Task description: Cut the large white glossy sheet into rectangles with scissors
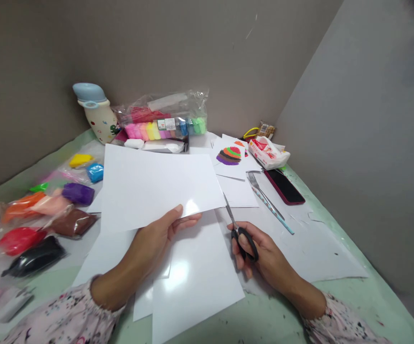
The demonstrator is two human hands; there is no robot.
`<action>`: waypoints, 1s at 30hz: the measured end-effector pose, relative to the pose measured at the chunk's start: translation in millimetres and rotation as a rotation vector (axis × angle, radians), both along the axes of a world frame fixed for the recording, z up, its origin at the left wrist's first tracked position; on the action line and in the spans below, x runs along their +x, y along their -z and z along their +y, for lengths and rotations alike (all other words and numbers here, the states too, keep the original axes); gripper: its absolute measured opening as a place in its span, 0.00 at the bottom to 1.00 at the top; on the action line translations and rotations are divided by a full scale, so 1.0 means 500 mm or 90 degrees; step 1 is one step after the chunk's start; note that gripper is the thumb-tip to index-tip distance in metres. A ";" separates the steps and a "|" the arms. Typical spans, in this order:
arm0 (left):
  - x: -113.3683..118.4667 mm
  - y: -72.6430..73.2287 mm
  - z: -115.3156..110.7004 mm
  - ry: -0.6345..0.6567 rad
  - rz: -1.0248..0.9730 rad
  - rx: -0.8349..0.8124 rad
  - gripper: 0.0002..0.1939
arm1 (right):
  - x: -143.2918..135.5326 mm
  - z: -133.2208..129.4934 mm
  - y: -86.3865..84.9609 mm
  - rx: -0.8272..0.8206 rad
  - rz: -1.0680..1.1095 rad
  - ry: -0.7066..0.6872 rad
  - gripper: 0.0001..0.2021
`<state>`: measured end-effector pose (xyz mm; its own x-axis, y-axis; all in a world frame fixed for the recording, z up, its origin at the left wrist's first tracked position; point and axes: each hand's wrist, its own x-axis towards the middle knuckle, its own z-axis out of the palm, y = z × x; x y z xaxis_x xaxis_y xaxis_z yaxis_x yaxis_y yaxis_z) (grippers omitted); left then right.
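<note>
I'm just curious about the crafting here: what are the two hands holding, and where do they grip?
The left hand pinches a white sheet at its near edge; the right hand holds scissors by the black handle loops.

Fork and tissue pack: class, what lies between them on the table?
In the head view, a dark red phone lies between the fork and the tissue pack.

The raised white sheet hides the left hand's fingers beneath it and the papers and table behind. The scissors' handle loops cover parts of the right hand's fingers. Both sleeves are cut off by the bottom edge. Print on the clay pack is too small to read.
</note>
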<state>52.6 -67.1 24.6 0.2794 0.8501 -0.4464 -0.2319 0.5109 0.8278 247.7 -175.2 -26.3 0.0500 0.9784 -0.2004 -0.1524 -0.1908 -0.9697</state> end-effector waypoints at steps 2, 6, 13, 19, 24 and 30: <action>0.000 -0.002 0.000 -0.007 -0.001 0.001 0.16 | -0.001 0.000 0.000 -0.003 -0.003 0.000 0.19; 0.001 -0.007 0.000 -0.008 0.009 0.004 0.16 | -0.002 0.001 -0.001 -0.003 -0.004 0.004 0.20; 0.002 -0.008 -0.003 -0.016 -0.001 -0.011 0.13 | -0.002 0.001 -0.004 0.002 -0.016 0.001 0.19; -0.001 -0.003 -0.002 0.007 -0.001 -0.007 0.15 | -0.001 -0.003 -0.004 0.005 -0.022 -0.002 0.18; 0.000 -0.003 -0.001 -0.002 0.010 -0.018 0.14 | 0.000 -0.001 0.000 0.003 -0.025 -0.002 0.19; 0.000 -0.003 0.001 -0.007 0.017 -0.014 0.12 | 0.002 -0.002 0.004 0.014 -0.030 -0.005 0.19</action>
<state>52.6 -66.5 26.2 0.2573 0.8429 -0.4726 -0.2155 0.5268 0.8222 248.7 -176.0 -28.1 0.0513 0.9829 -0.1771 -0.1050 -0.1710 -0.9797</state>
